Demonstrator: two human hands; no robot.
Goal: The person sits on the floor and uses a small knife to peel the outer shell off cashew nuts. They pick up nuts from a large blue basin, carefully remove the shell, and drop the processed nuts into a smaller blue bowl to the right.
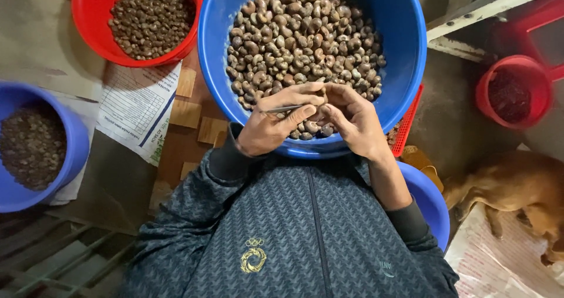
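A large blue basin in front of me is heaped with brown cashew nuts in their shells. Both hands meet over its near rim. My left hand pinches a thin metal pick between thumb and fingers, its tip pointing right. My right hand curls around a single nut held at its fingertips, touching the left hand. The nut itself is mostly hidden by the fingers.
A red bowl of smaller nuts sits at the far left, a blue bowl of dark bits at the left edge. Printed paper and wooden blocks lie between. A red tub and a tan dog are at the right.
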